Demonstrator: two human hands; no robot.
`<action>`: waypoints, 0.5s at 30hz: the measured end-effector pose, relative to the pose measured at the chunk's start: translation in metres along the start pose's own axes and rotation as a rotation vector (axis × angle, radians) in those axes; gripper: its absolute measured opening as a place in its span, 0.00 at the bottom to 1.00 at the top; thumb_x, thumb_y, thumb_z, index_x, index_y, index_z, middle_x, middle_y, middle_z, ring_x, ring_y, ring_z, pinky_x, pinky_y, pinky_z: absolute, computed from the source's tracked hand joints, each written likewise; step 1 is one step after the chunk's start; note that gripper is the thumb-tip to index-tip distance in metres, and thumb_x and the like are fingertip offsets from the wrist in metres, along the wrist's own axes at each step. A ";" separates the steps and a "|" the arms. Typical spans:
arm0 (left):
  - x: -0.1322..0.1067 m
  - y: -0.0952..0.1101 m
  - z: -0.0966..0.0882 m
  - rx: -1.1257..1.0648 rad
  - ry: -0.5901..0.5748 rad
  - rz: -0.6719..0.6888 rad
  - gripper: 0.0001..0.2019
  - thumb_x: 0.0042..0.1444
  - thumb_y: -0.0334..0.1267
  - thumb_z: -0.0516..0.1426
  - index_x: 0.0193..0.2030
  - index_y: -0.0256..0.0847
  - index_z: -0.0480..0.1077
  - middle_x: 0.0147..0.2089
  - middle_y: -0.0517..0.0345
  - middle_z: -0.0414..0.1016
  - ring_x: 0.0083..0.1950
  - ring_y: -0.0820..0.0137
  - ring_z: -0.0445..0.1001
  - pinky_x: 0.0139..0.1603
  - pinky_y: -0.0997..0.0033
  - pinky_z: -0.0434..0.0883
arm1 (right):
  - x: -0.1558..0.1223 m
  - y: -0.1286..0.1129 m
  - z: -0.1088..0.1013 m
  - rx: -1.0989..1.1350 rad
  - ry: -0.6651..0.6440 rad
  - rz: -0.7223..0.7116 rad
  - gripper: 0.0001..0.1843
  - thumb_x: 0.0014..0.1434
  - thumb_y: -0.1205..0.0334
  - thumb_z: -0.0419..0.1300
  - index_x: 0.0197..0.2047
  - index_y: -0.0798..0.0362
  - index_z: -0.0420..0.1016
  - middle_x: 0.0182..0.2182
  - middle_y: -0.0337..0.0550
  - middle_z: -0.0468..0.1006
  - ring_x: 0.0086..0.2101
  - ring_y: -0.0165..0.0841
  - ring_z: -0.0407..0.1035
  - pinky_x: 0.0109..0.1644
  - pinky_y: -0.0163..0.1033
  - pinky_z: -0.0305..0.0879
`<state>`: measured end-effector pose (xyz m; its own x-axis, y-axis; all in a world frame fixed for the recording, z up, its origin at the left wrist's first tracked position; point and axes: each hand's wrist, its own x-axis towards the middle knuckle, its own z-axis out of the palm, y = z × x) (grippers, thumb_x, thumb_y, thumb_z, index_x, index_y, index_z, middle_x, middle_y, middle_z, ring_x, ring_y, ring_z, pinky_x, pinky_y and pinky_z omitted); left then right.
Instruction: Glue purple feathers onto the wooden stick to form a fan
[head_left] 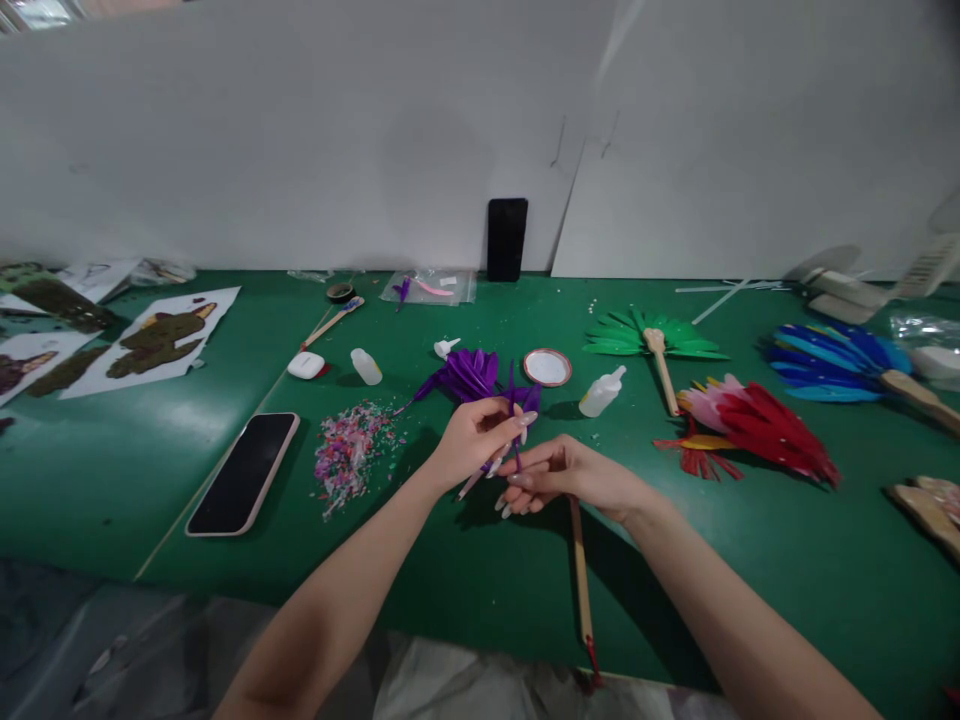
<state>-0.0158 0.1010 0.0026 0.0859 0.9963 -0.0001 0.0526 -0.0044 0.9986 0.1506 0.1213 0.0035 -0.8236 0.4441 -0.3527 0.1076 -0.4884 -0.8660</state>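
Observation:
My left hand (484,435) is closed in a pinch on a thin purple strip (512,383), which stands upright between the fingertips. Just below and to the right, my right hand (566,475) pinches the lower end of that strip. A bunch of purple feather-like pieces (469,375) lies on the table behind my left hand. From under my right hand a wooden stick (580,570) with a red cord runs toward the front edge. A shallow white dish with a red rim (547,367) and a white squeeze bottle (602,392) are close behind my hands.
Colourful scraps (352,450) and a phone (244,475) lie left. Another phone (507,240) leans on the white wall. A green feather fan (652,340), a red feathered piece (772,430) and a blue fan (832,360) are right. Paper pictures (161,340) lie far left.

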 end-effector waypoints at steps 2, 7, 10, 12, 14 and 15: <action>0.000 -0.001 0.000 -0.007 0.000 0.007 0.13 0.49 0.46 0.59 0.29 0.36 0.70 0.18 0.65 0.63 0.18 0.79 0.59 0.19 0.78 0.57 | 0.000 0.001 -0.001 0.010 -0.001 -0.003 0.20 0.46 0.59 0.67 0.43 0.56 0.77 0.31 0.47 0.81 0.31 0.30 0.75 0.34 0.32 0.69; -0.001 0.001 0.000 -0.041 -0.003 0.008 0.12 0.49 0.45 0.59 0.31 0.37 0.69 0.18 0.65 0.63 0.17 0.80 0.59 0.19 0.78 0.57 | 0.000 0.000 -0.002 0.051 -0.001 -0.028 0.19 0.45 0.61 0.68 0.42 0.56 0.77 0.30 0.45 0.81 0.30 0.28 0.75 0.33 0.30 0.68; -0.001 0.001 0.001 -0.036 0.006 0.008 0.13 0.49 0.46 0.59 0.30 0.37 0.69 0.17 0.65 0.63 0.17 0.80 0.59 0.18 0.78 0.57 | -0.001 -0.001 -0.001 0.049 -0.006 -0.030 0.20 0.45 0.61 0.68 0.43 0.56 0.77 0.30 0.45 0.81 0.30 0.28 0.75 0.33 0.30 0.68; -0.001 0.002 0.001 -0.028 0.010 0.005 0.13 0.49 0.47 0.59 0.30 0.36 0.69 0.17 0.65 0.62 0.16 0.80 0.59 0.18 0.78 0.57 | -0.002 -0.001 -0.001 0.032 -0.014 -0.016 0.22 0.45 0.61 0.68 0.45 0.57 0.76 0.30 0.46 0.81 0.30 0.29 0.75 0.33 0.31 0.68; 0.000 0.003 0.001 -0.034 0.012 -0.004 0.14 0.49 0.47 0.58 0.30 0.36 0.69 0.17 0.66 0.62 0.16 0.80 0.58 0.17 0.78 0.56 | -0.002 -0.002 0.000 0.008 -0.032 -0.003 0.25 0.44 0.61 0.68 0.48 0.57 0.74 0.28 0.45 0.81 0.28 0.28 0.74 0.32 0.31 0.68; 0.000 0.004 0.001 -0.045 0.014 -0.009 0.14 0.49 0.48 0.58 0.30 0.36 0.69 0.17 0.66 0.61 0.15 0.81 0.57 0.17 0.79 0.56 | -0.002 -0.002 0.000 -0.004 -0.041 0.002 0.27 0.44 0.61 0.68 0.48 0.57 0.73 0.27 0.45 0.80 0.27 0.28 0.74 0.32 0.31 0.68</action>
<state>-0.0146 0.1009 0.0062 0.0714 0.9974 -0.0083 0.0081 0.0077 0.9999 0.1519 0.1215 0.0061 -0.8457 0.4119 -0.3393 0.1109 -0.4862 -0.8668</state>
